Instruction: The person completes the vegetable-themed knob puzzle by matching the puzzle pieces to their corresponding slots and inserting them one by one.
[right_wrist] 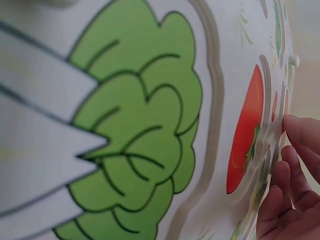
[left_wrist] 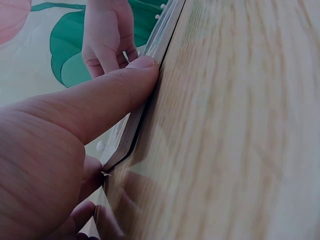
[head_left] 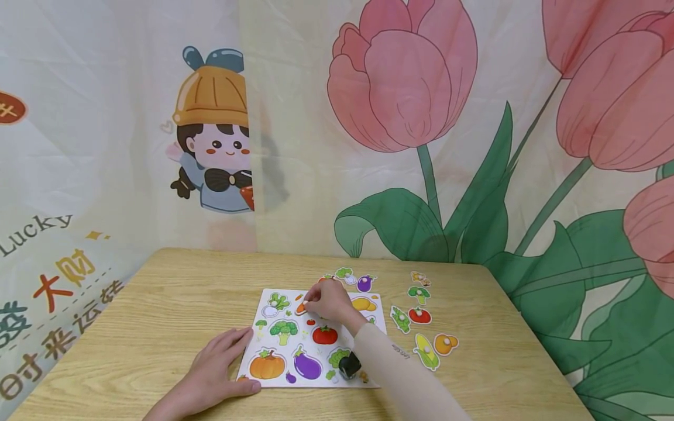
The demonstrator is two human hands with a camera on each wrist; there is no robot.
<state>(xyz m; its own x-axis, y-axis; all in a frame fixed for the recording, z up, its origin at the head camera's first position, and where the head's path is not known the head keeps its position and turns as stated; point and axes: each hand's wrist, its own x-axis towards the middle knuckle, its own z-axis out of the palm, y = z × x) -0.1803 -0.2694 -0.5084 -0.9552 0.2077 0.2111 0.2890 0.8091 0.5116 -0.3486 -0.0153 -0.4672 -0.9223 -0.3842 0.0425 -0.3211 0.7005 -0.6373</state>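
Note:
A white vegetable puzzle board (head_left: 316, 383) lies on the table. My right hand (head_left: 332, 301) is over its upper part, pinching an orange piece that looks like a carrot (head_left: 301, 308) by its small knob. That piece is at its recess; whether it is fully seated I cannot tell. In the right wrist view the fingertips (right_wrist: 289, 125) meet at the board's far side. My left hand (head_left: 213, 365) rests at the board's left edge, fingers extended. Its thumb (left_wrist: 142, 65) touches the board's side in the left wrist view.
Loose knobbed pieces lie right of the board: a corn (head_left: 426, 352), a tomato (head_left: 419, 316), a broccoli (head_left: 419, 294) and others. An eggplant piece (head_left: 365, 283) and a leafy green one (head_left: 344, 275) lie behind it. A printed cloth (head_left: 295, 146) hangs beyond the table.

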